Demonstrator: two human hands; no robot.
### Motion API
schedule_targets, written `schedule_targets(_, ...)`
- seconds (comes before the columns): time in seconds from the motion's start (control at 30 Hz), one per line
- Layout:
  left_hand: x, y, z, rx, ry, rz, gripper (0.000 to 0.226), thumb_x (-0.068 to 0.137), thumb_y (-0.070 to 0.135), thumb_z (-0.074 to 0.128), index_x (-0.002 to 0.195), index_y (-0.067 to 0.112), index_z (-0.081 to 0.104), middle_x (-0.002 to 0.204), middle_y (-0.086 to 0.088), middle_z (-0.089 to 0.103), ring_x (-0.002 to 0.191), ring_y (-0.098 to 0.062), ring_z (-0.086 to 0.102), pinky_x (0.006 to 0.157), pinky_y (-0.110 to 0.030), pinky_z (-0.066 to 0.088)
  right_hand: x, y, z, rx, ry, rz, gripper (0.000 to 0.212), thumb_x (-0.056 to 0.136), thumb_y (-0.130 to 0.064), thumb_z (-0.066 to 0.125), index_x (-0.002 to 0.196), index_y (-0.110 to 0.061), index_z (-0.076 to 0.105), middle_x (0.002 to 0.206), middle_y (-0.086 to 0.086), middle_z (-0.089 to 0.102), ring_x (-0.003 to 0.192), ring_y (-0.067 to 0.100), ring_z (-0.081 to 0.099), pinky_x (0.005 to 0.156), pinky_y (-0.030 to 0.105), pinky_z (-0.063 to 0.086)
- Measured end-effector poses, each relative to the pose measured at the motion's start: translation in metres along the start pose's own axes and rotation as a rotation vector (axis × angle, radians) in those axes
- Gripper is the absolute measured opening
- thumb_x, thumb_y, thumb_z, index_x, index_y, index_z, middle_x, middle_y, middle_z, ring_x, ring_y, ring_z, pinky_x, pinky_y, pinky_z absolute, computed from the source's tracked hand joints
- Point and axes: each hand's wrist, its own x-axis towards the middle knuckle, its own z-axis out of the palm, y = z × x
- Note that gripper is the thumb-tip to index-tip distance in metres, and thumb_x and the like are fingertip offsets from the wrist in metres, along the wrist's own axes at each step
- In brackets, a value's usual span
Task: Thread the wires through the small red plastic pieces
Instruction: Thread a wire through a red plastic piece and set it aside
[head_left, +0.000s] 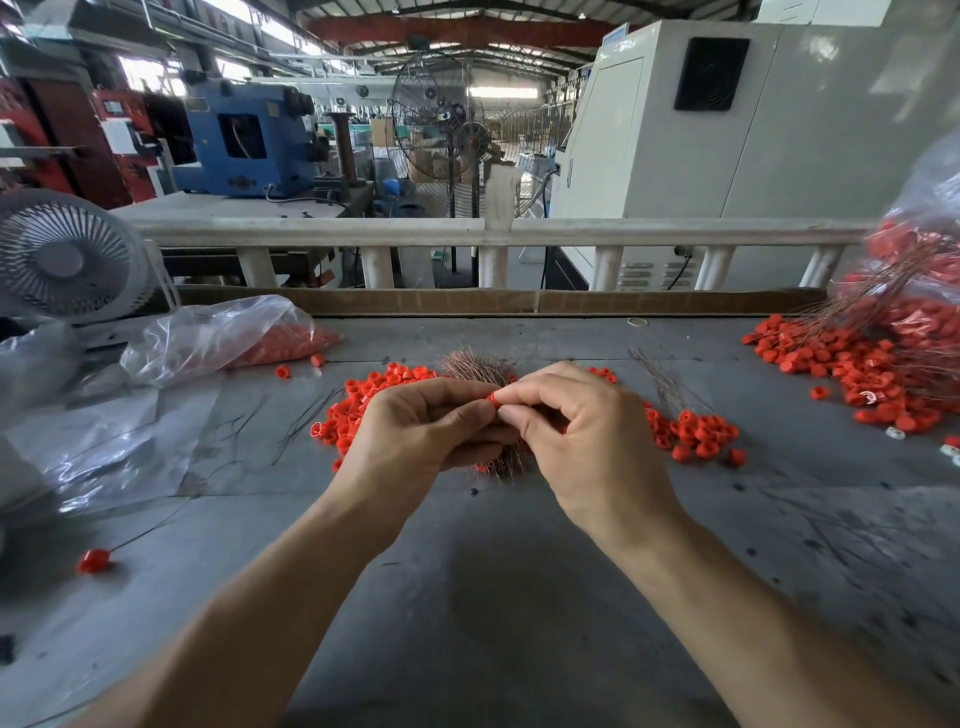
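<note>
Head view: over the grey tabletop, the left hand grips a bundle of copper wires, its fingers curled round them. The right hand pinches one small red piece between thumb and forefinger, right against the left fingertips. Loose red pieces lie in heaps around both hands. The threading step looks under way; next, one wire end likely must find the piece's hole, which is hidden here.

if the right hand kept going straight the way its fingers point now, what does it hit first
Probably the left hand. The right hand points leftward, pinching a small red piece where both hands' fingertips meet, so there is almost no gap.
</note>
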Motion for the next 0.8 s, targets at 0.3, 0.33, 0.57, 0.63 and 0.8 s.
schedule_targets(0.3,-0.0013,-0.0015,0.0017,0.067,0.008,0.056,0.025,0.084,0.014,0.07,0.107,0.005,0.074,0.093,-0.017,0.078,0.088,-0.028,0.077,0.081,-0.033,0.063,0.0001,-0.0024,-0.0016,0.017,-0.019,0.044,0.011,0.087,-0.004,0.077,0.091,-0.014,0.08,0.087,-0.007,0.07,0.084,0.004,0.065,0.078,0.01,0.047)
schedule_targets(0.33,-0.0015,-0.001,0.0018,0.062,0.005,0.058,0.028,0.081,0.017,0.07,0.107,0.005,0.074,0.094,-0.017,0.078,0.088,-0.028,0.077,0.082,-0.033,0.063,0.0002,-0.0028,-0.0021,0.007,-0.018,0.038,0.011,0.088,-0.004,0.076,0.091,-0.013,0.079,0.087,-0.007,0.07,0.084,0.004,0.065,0.077,0.01,0.046)
schedule_targets(0.57,-0.0003,-0.0008,0.0008,0.047,-0.005,0.075,0.029,0.079,0.019,0.072,0.105,0.007,0.076,0.094,-0.016,0.078,0.088,-0.027,0.077,0.081,-0.033,0.063,0.0009,-0.0048,-0.0048,-0.035,-0.005,-0.001,0.01,0.088,-0.001,0.076,0.09,-0.011,0.079,0.086,-0.005,0.07,0.085,0.005,0.062,0.077,0.007,0.044)
schedule_targets(0.63,-0.0005,0.0006,0.0012,0.048,-0.002,0.077,0.028,0.08,0.017,0.071,0.106,0.006,0.075,0.093,-0.016,0.078,0.087,-0.026,0.077,0.08,-0.032,0.063,0.0011,-0.0049,-0.0044,-0.026,-0.008,-0.001,0.01,0.087,-0.001,0.076,0.09,-0.011,0.079,0.087,-0.005,0.071,0.085,0.005,0.063,0.077,0.009,0.046)
schedule_targets(0.8,-0.0006,-0.0009,0.0016,0.152,0.024,0.123,0.018,0.092,-0.001,0.066,0.107,0.004,0.074,0.091,-0.015,0.078,0.085,-0.026,0.077,0.079,-0.031,0.063,0.001,-0.0034,-0.004,-0.01,-0.037,0.042,0.011,0.087,-0.005,0.077,0.092,-0.014,0.08,0.087,-0.007,0.071,0.084,0.004,0.065,0.077,0.011,0.048)
